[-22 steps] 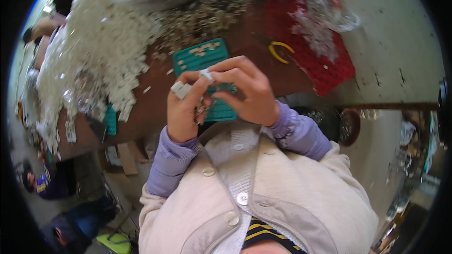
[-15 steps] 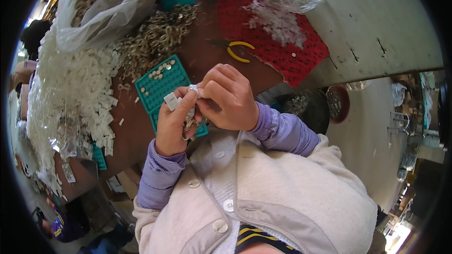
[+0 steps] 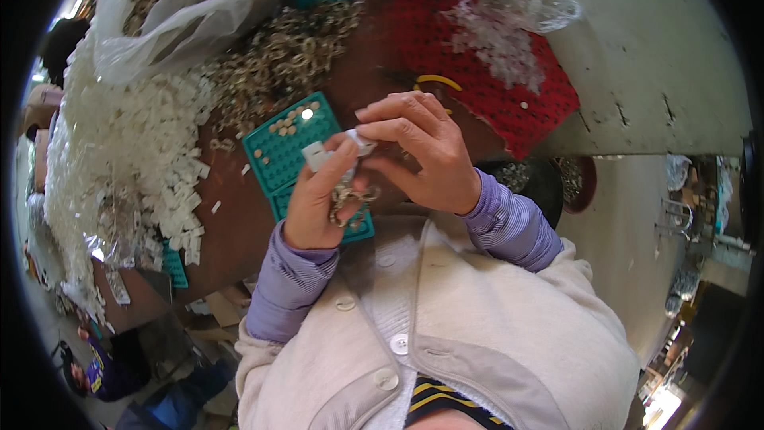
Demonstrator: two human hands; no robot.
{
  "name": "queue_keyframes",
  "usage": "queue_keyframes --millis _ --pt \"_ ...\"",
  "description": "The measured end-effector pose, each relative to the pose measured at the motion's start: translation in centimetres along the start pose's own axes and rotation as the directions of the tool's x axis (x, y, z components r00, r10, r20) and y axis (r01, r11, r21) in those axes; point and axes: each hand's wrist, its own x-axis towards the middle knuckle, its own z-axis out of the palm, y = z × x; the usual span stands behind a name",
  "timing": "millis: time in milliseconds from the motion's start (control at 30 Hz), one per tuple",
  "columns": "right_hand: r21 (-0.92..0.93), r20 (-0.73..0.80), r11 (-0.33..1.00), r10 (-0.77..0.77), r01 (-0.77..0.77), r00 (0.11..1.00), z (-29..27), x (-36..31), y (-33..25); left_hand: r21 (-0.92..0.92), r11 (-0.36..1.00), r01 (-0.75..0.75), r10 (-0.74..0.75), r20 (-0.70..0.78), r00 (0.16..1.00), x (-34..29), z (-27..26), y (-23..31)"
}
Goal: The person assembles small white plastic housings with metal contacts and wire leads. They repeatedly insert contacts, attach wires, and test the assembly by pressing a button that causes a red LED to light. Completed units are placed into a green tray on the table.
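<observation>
My left hand [image 3: 322, 199] is closed around a small white card [image 3: 315, 157] and a metal chain [image 3: 347, 201], which dangles below the thumb. At its thumb tip is a small white piece [image 3: 362, 143], too blurred to name. Just to the right, my right hand [image 3: 426, 147] has its fingers apart and stretched out toward that piece. Whether the fingertips touch it I cannot tell. Behind my left hand lies a teal tray [image 3: 278, 150] with rows of small hollows. Several round pale discs [image 3: 284, 125] sit in its upper part.
A large heap of white cards [image 3: 147, 143] covers the left side. Metal chains [image 3: 294, 48] are piled behind the tray, beside a clear plastic bag [image 3: 191, 24]. Yellow-handled pliers [image 3: 438, 81] lie at the edge of a red patterned cloth [image 3: 541, 95] holding clear plastic bits [image 3: 501, 56].
My right fingers have opened from a pinch at the white piece and stretched out. The whole view has shifted, with the table things now a little farther right.
</observation>
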Motion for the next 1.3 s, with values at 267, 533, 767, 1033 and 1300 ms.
queue_keyframes --millis 267,533,767,1033,1300 --pt "-0.024 -0.003 0.999 0.031 -0.031 1.000 0.5 -0.4 -0.8 0.334 0.900 -0.281 0.295 0.011 0.956 -1.6 1.1 -0.1" --pt "0.043 -0.049 0.996 0.076 -0.074 0.996 0.5 -1.3 -1.7 0.188 0.975 -0.119 0.121 -0.001 0.993 -2.3 0.8 0.2" --pt "0.004 -0.102 1.000 0.027 -0.026 0.994 0.9 -1.7 -2.2 0.484 0.812 -0.327 0.411 -0.076 0.909 -3.0 3.2 -1.7" --pt "0.036 -0.168 0.999 0.013 -0.007 0.986 0.6 -2.0 -1.9 0.010 0.999 0.031 -0.031 0.045 0.998 -2.1 1.5 -0.8" --pt "-0.261 -0.102 0.943 0.184 -0.205 0.977 -4.9 -0.8 4.4 0.043 0.970 -0.240 0.238 0.051 0.970 -1.2 -0.3 1.7"
